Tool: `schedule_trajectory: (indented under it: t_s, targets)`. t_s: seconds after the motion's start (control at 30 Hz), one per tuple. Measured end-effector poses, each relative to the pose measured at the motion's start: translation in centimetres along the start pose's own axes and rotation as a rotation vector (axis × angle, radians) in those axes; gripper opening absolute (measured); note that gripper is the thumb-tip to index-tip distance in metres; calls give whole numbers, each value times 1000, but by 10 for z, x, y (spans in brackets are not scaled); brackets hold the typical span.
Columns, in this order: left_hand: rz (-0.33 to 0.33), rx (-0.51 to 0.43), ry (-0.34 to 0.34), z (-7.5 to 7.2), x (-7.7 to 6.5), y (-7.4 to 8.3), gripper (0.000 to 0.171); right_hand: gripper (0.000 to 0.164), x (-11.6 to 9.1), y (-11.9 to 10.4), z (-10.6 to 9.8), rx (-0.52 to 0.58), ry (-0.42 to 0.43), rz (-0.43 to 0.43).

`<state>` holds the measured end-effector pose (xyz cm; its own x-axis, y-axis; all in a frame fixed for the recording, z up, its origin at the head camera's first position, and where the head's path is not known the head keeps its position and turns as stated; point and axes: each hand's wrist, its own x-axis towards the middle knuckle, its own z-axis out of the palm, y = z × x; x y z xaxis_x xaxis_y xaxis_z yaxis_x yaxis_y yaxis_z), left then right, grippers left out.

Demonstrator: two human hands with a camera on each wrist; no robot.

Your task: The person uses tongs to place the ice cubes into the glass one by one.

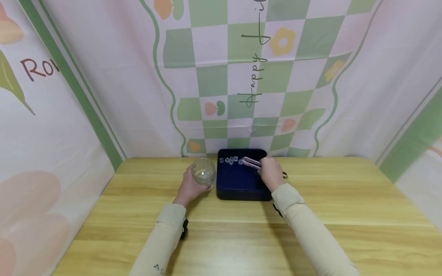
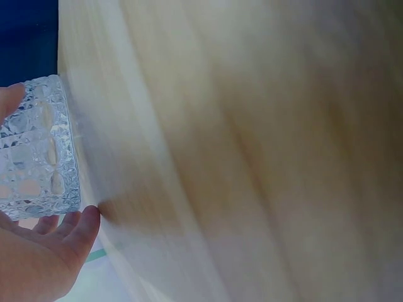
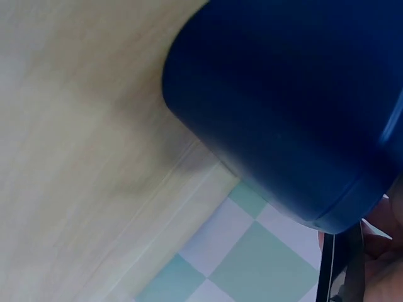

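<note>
My left hand (image 1: pixel 189 188) grips a clear cut-glass tumbler (image 1: pixel 204 173) beside the left wall of a dark blue tray (image 1: pixel 241 179). In the left wrist view the thumb lies on one side of the patterned glass (image 2: pixel 38 151), the fingers on the other. At the tray's right side my right hand (image 1: pixel 271 172) holds tongs (image 1: pixel 252 163) with pale pinkish arms. Their tips reach to the rightmost of several small clear cubes (image 1: pixel 231 160) near the back of the tray; whether they pinch it I cannot tell. A dark end of the tongs (image 3: pixel 340 270) shows in the right wrist view.
The tray stands at the back of a wood-grain table (image 1: pixel 228 237), close to a fabric backdrop (image 1: pixel 241 80) with green and white checks. More printed fabric (image 1: pixel 45 153) hangs at the left. Table surface extends to both sides and in front.
</note>
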<state>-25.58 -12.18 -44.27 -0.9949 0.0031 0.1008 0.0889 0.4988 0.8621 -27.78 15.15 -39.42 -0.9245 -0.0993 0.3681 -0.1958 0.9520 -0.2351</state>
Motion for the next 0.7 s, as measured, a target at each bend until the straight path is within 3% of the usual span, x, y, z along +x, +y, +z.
schedule_trajectory:
  t_s: [0.13,0.47,0.7]
  targets:
    - [-5,2,0,0,0,0,100,7,-1,2,-1,29,-2,7]
    - [-2,10,-1,0,0,0,100,24,-1,6,-1,77,37,-6]
    - [13,10,1,-1,1,0,100,27,-3,-1,-7,102,81,-34]
